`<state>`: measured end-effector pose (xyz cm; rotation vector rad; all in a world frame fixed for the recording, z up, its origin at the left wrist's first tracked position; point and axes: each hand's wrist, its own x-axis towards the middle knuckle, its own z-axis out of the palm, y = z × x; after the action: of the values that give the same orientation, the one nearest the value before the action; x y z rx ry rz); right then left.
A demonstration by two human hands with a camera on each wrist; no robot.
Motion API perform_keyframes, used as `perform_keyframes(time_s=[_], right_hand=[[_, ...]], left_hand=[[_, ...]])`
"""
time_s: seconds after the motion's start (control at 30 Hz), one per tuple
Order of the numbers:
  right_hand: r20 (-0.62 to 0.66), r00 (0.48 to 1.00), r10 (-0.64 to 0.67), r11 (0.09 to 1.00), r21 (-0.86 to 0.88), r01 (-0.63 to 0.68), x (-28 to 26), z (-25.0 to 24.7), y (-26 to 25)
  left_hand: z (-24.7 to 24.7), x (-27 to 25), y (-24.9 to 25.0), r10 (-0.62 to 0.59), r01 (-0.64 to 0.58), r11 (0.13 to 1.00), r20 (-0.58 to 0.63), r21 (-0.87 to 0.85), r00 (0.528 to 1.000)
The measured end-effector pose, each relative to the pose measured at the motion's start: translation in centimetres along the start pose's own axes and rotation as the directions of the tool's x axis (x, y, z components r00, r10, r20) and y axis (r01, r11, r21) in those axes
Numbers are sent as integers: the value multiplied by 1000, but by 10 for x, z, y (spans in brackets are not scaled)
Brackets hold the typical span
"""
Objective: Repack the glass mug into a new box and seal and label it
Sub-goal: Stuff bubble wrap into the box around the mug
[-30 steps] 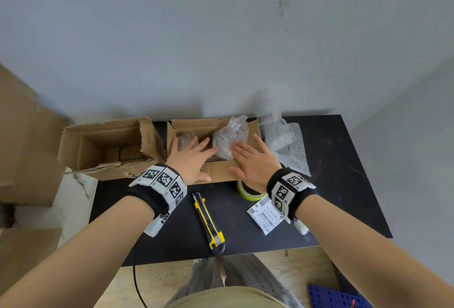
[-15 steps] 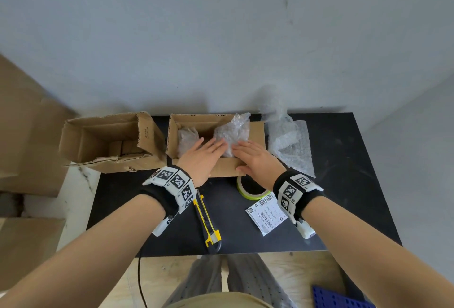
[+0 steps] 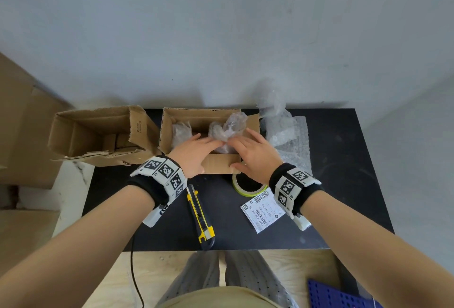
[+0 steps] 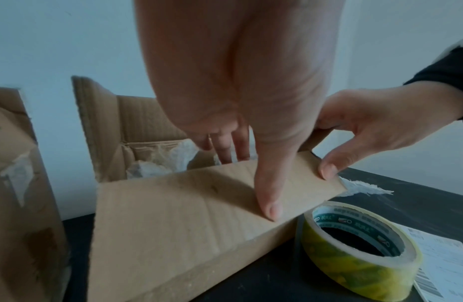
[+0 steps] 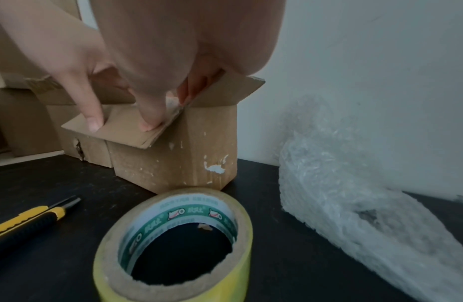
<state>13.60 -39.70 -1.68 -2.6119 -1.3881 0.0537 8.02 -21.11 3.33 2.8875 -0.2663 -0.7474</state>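
Observation:
The new cardboard box (image 3: 169,130) stands open at the back middle of the black table (image 3: 344,160). Inside lies the bundle of clear wrap (image 3: 228,127) that holds the mug; the glass itself is hidden. My left hand (image 3: 194,152) and right hand (image 3: 255,152) reach over the near flap (image 3: 218,164), fingers straight and touching the bundle. In the left wrist view my left thumb (image 4: 269,194) rests on the flap (image 4: 186,204), and my right hand (image 4: 380,122) has its thumb on the flap's corner. A tape roll (image 3: 248,188) and a label (image 3: 264,209) lie nearby.
An older opened box (image 3: 98,133) lies on its side at the left. Loose bubble wrap (image 3: 285,133) is piled right of the new box. A yellow utility knife (image 3: 199,214) lies near the table's front edge. More wrap (image 3: 181,130) sits in the box's left end.
Both hands have slid forward from lying flat on the near flap to reaching into the box onto the wrapped bundle. The flap now leans outward under my palms.

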Motion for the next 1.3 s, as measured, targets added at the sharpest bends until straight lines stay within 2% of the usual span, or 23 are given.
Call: perform_keyframes(time_s=[0.07,0.17,0.27,0.37,0.43,0.57,0.67,0.77,0.87,0.97,1.07,1.17,1.3], right_hand=[[-8,999,-35,997,-63,34,0,0,-1],[-28,999,-42,996,-77,40,0,4,1],[10,999,-42,996,-81,43,2,6,3],[18,997,-81,993,-85,83,1,9,7],[5,999,-48,998,-27,48,3,6,7],[31,993,110,982,150,-114,6,-8,-2],[53,994,95,962,251,-105,9,-13,-1],[143,988,59,987,140,-79,9,-12,3],[209,976,61,998,-30,-55,5,-6,6],[182,982,55,992,-118,-33,5,2,5],[190,981,37,987,-159,-6,10,4,4],[237,970,51,986,-166,-11,14,1,6],[243,969,54,990,-136,-22,14,-1,6]], left_hand=[[-1,-1,0,-22,19,999,-65,-42,998],[1,0,-2,-81,93,993,-154,74,985],[2,4,-4,-98,112,975,-81,192,992],[6,8,-5,-67,69,980,-18,184,998],[8,8,-4,-64,66,983,-14,171,998],[6,7,-4,-52,55,986,-21,156,998],[6,9,-5,-14,12,984,8,178,1000],[5,11,-5,11,-12,988,12,155,1000],[2,11,-3,33,-26,992,-52,126,998],[1,12,-4,42,-36,983,-31,179,999],[0,18,-10,78,-92,962,65,257,995],[-1,23,-15,80,-109,966,128,236,989],[0,24,-16,83,-111,967,128,230,988]])
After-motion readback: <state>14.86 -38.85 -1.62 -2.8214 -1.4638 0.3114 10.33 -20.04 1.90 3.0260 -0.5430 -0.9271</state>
